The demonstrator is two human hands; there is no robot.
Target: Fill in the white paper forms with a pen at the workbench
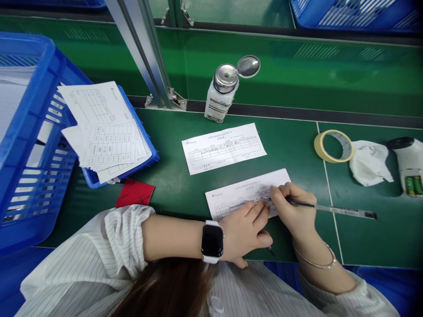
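A pen is pinched in my right hand, its tip on a printed form that bears handwriting in its table. My left hand, with a watch on the wrist, lies over the lower part of that form, fingers stretched out and holding nothing. A small dark pointed piece sticks out below the left hand; most of it is hidden. Just behind lies another filled-in form, flat on the green table.
Left stand a large blue crate and a small blue tray heaped with paper slips; a red square lies near. A pump bottle is behind. Right are tape, crumpled tissue and a battery-fitted white device.
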